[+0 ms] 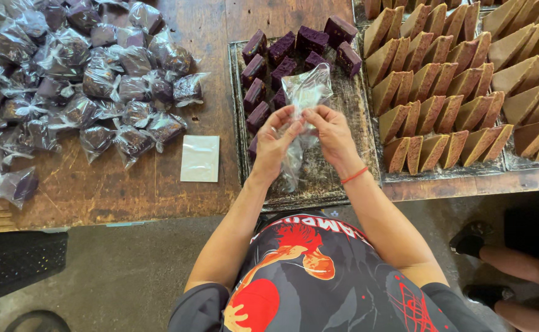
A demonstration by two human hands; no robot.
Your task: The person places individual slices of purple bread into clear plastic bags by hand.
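Both hands over a dark tray (343, 184), left hand (272, 147) and right hand (333, 136) fingers pinching a clear plastic bag (306, 92)

So the dark tray (343, 178) has roughly a dozen purple cake blocks (280, 48) on it, and there's one flat stack of empty plastic bags (200, 158) on the table. Bagged purple pieces (97, 80) and brown wedge slices (442, 80) number dozens each, too heaped to count exactly.
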